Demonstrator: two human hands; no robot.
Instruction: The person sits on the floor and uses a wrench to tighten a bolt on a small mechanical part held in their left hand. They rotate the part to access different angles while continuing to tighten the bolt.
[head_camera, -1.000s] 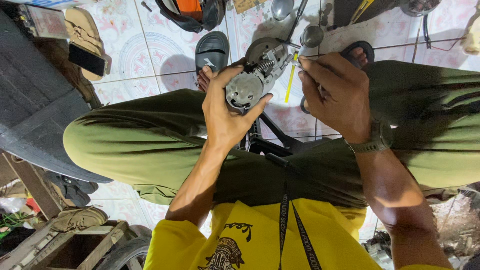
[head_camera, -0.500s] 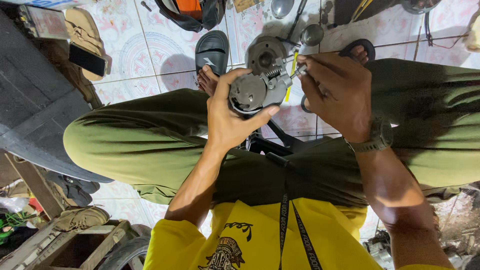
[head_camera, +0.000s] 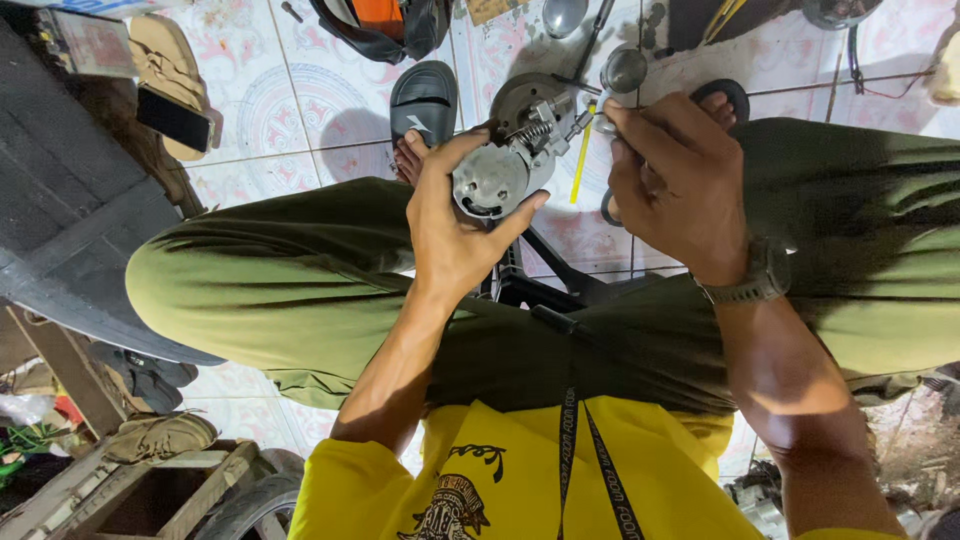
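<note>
Grey metal carburetor (head_camera: 505, 160) held above lap, clamped in left hand (head_camera: 455, 225). Long axis runs near-left to far-right. Right hand (head_camera: 675, 180) at far-right end, fingers pinched on small screwdriver (head_camera: 590, 122) touching carburetor's spring side.

Both forearms reach forward over the bent knees. The left hand (head_camera: 455, 225) is cupped, palm turned right, thumb spread wide and fingers curled around what it holds. Just to its right, the right hand (head_camera: 680, 185) is knuckles up, fingertips (head_camera: 622, 118) pinched together toward the left hand.
</note>
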